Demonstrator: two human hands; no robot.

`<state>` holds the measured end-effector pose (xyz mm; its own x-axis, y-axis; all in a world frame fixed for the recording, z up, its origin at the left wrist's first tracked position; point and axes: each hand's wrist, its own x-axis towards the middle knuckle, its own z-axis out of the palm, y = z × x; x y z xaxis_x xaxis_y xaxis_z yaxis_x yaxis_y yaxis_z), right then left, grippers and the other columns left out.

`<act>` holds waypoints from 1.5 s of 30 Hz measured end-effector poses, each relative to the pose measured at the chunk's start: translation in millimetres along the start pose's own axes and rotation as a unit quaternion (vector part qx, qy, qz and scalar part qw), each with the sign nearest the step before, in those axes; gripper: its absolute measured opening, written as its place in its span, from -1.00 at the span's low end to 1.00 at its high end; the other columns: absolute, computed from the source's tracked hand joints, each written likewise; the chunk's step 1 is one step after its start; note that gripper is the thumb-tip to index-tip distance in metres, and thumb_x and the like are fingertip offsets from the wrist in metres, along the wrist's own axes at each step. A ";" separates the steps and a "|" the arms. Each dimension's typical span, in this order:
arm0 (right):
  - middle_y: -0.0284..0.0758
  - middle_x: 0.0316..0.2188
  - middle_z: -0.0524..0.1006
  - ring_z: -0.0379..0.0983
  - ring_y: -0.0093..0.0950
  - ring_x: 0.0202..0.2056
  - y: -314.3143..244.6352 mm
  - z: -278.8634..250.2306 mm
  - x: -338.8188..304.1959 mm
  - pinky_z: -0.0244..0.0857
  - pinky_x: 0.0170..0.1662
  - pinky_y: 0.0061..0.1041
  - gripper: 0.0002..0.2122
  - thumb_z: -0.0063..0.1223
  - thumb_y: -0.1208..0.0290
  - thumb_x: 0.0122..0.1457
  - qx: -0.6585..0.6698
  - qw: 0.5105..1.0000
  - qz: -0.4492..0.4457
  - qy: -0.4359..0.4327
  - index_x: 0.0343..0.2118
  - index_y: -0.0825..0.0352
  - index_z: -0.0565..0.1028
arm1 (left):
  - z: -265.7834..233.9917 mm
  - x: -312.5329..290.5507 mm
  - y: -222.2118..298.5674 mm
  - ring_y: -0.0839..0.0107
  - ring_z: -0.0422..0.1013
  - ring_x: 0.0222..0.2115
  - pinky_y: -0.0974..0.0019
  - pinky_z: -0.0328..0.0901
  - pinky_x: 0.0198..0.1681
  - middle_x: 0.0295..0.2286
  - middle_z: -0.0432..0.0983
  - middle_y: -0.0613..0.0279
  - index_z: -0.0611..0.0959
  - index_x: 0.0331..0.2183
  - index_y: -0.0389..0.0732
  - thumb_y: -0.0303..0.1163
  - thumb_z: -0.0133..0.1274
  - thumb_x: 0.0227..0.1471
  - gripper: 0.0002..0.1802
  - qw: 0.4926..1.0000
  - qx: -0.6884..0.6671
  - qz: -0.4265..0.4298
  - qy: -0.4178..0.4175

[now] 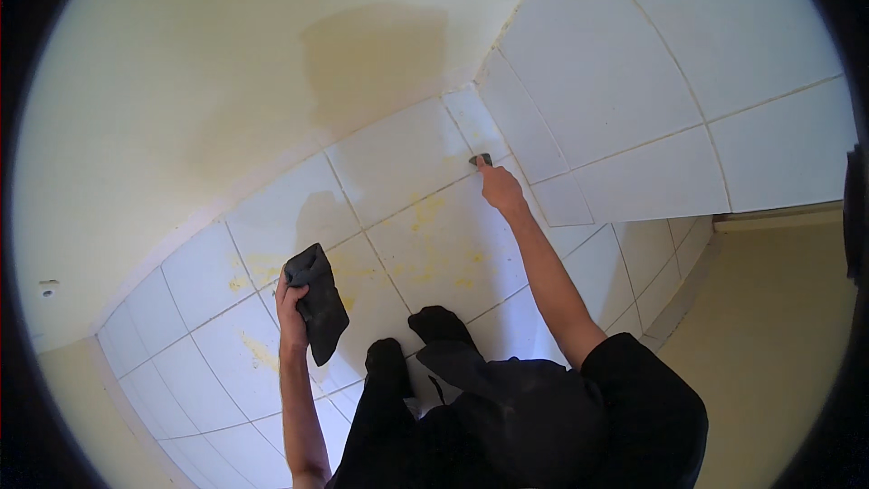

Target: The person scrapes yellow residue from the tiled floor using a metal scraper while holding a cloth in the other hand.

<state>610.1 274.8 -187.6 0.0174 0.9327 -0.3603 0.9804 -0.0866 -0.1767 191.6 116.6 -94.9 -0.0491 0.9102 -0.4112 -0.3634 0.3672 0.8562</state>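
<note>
My left hand [290, 310] is closed on a folded dark grey cloth [324, 312], held above the tiled floor at the left. Its lower end hangs down past my fingers. Stretched out to the far right, my right hand [501, 188] grips a small dark piece [481, 159], too small to tell its kind. That piece is at the white floor tiles [407, 140] close to the corner. Yellow smears [430, 211] mark the tiles between my two hands, with more yellow patches [260, 351] below my left hand.
My feet in black socks [441, 326] are on the floor at the lower middle. A cream wall [226, 63] rises along the far side. White tiled surfaces [615, 63] stand at the right, with a beige area [769, 308] below them.
</note>
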 end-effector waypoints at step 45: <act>0.00 -0.32 0.58 0.55 -0.07 -0.26 11.3 4.8 -20.4 0.44 -0.17 -0.13 -0.40 -0.11 0.57 0.07 0.033 0.999 0.036 -0.022 0.25 0.11 0.23 | -0.7 0.2 -4.4 0.34 0.46 -0.23 0.32 0.37 -0.13 -0.19 0.48 0.11 0.42 0.03 -0.31 -0.41 -0.15 -0.10 -0.43 1.000 0.008 -0.007 0.009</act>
<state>619.9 253.1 -186.6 0.0781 0.9071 -0.4135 0.9621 -0.1773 -0.2073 192.5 115.0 -99.0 -0.0605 0.9018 -0.4279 -0.3494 0.3824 0.8554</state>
